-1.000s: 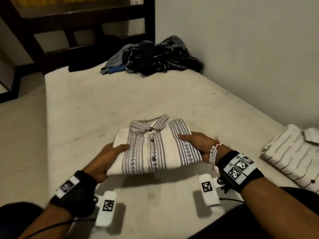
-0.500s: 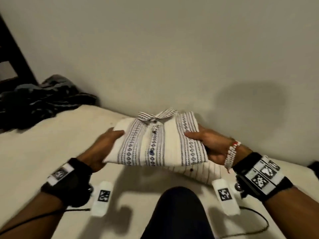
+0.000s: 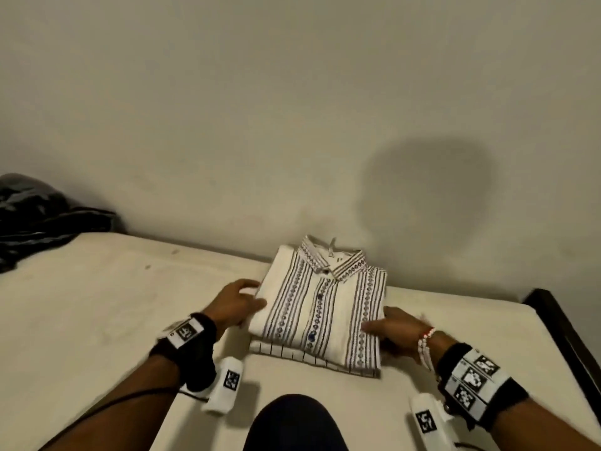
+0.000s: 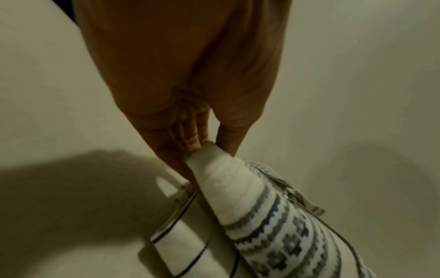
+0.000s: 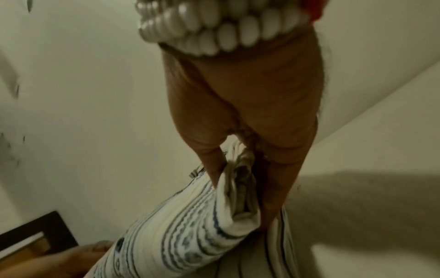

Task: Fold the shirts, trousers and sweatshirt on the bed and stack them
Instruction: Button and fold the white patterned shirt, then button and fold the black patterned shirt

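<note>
I have the patterned shirt [image 3: 320, 315] on the striped shirt [image 3: 292, 353]. My left hand [image 3: 235, 304] and right hand [image 3: 395, 330] each pinch its side edges.

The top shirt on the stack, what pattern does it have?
Cream top shirt with dark vertical stripes and bands of small diamond motifs, clearest in the head view.

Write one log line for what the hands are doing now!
step: stacking | patterned shirt on striped shirt | left hand pinching | right hand pinching

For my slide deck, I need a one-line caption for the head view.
Both hands, left hand and right hand, set a folded patterned shirt onto a folded striped shirt.
</note>
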